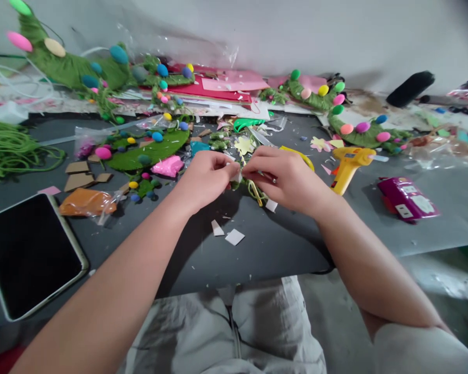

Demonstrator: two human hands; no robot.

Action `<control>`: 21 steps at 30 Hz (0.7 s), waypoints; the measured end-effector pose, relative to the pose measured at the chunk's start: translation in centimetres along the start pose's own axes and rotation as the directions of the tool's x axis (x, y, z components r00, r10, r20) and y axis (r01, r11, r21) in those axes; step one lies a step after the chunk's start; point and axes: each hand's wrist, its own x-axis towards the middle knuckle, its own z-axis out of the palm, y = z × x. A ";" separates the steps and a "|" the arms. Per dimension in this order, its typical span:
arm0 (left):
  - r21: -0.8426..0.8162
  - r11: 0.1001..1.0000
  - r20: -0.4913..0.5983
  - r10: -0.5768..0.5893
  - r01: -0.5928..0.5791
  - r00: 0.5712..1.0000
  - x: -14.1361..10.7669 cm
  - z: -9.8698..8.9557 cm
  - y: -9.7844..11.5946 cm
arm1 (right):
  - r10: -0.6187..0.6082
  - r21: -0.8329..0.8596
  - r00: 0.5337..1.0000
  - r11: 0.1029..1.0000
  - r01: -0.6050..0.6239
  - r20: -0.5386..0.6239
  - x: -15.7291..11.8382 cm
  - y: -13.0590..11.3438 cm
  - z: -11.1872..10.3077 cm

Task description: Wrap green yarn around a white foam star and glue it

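Note:
Both hands meet over the middle of the dark table, fingertips almost touching. My left hand (209, 179) is pinched on a small whitish piece (236, 173), partly hidden by the fingers. Bent fingers of my right hand (278, 174) close at the same piece from the other side; what exactly they grip is hidden. Just below the fingertips lies a loop of green cord (253, 191) with a yellow stick (259, 200). Pale yellow flower shapes (244, 145) sit behind the hands. White card pieces (234, 237) lie nearer the table's front edge.
A tablet (33, 254), an orange packet (89, 201) and green cord (11, 150) are at the left. A yellow glue gun (349, 163) and a purple packet (408, 198) stand right. Green wrapped shapes (78, 70) with coloured balls line the back.

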 end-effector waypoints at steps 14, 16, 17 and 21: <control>-0.170 0.985 0.208 0.001 0.035 0.978 -0.8 -0.6 1.5 | 0.048 0.218 0.998 0.974 -0.055 0.034 -0.1 2.0 -0.8; 0.047 0.999 0.242 0.007 -0.019 0.970 -1.0 -0.5 1.4 | 0.038 0.167 0.996 0.985 -0.050 0.075 0.0 2.1 -0.6; 0.152 0.987 0.247 0.015 -0.054 0.969 -1.0 -0.4 1.3 | 0.033 0.123 0.996 0.991 -0.044 0.089 0.1 2.1 -0.5; 0.331 0.938 0.214 0.031 -0.102 0.976 -1.0 -0.1 1.1 | 0.104 -0.025 0.993 0.994 -0.102 0.062 0.5 1.1 0.0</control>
